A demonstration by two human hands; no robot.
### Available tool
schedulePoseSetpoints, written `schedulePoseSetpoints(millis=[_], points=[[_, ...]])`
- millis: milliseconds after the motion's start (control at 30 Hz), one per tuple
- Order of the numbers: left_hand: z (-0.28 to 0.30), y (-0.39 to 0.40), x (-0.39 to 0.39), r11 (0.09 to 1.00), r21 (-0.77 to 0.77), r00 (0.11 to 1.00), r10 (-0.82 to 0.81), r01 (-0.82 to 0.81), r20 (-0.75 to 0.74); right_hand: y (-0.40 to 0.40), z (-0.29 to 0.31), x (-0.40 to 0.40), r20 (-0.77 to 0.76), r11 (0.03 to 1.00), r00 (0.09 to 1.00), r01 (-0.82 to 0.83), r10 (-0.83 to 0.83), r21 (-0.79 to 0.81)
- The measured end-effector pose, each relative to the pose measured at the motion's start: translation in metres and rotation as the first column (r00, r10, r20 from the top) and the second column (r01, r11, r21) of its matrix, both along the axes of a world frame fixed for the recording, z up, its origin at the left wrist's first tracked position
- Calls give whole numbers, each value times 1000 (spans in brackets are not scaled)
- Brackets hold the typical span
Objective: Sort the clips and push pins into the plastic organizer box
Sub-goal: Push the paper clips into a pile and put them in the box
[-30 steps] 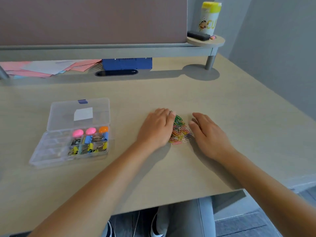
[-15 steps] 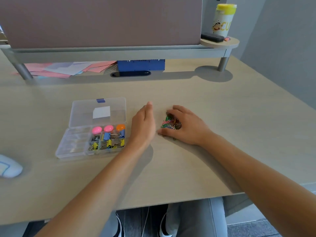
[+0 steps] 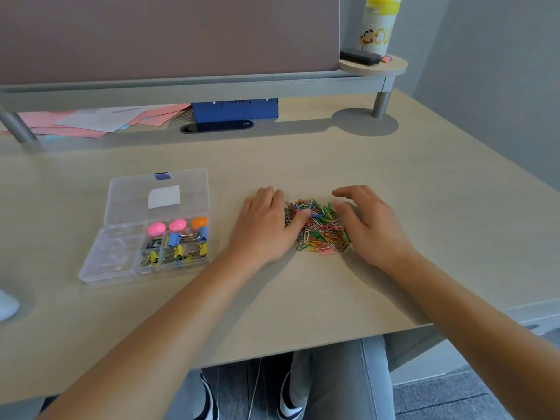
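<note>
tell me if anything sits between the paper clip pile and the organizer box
Only the person's own left hand, resting flat on the desk at the left edge of the paper clip pile. Past it, bare desk runs to the open organizer box. The right hand flanks the pile's other side.

Lettering on the bottle only
The bottle (image 3: pixel 378 25) on the round shelf (image 3: pixel 391 69) at the desk's far right corner bears large yellow letters, "CU" readable before the curve cuts them off, beside a cartoon figure. The white label (image 3: pixel 164 196) on the box lid (image 3: pixel 121 192) shows no readable writing.
</note>
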State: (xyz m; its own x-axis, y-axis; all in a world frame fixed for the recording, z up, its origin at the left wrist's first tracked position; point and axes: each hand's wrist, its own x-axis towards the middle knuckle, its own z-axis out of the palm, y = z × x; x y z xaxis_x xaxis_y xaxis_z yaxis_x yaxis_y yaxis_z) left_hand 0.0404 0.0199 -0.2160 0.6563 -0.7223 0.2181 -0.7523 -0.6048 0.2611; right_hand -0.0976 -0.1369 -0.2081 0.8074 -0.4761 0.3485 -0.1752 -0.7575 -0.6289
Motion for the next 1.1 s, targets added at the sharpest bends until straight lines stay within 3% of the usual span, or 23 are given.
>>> schedulePoseSetpoints(millis=[100,267,433,633,833,1100], points=[[1,-12,-6,994,35,995,-99,100,-16,-13,-6,-13,-23,995,995,99,-98,19],[5,-22,-14,969,-96,958,-242,229,-154,-12,-10,-17,-14,993,993,116,-116,2],[8,-18,4,985,38,966,-173,169,190,-13,-9,-17,-12,993,993,114,-114,24],[11,-38,3,961,69,929,-277,268,245,-14,-6,-19,-5,993,994,111,-111,48],[15,-55,7,882,119,825,-469,456,316,-16,-6,-17,20,988,991,128,-130,91],[15,-69,14,858,10,805,-486,513,340,-16,-6,-17,69,982,983,165,-171,92]])
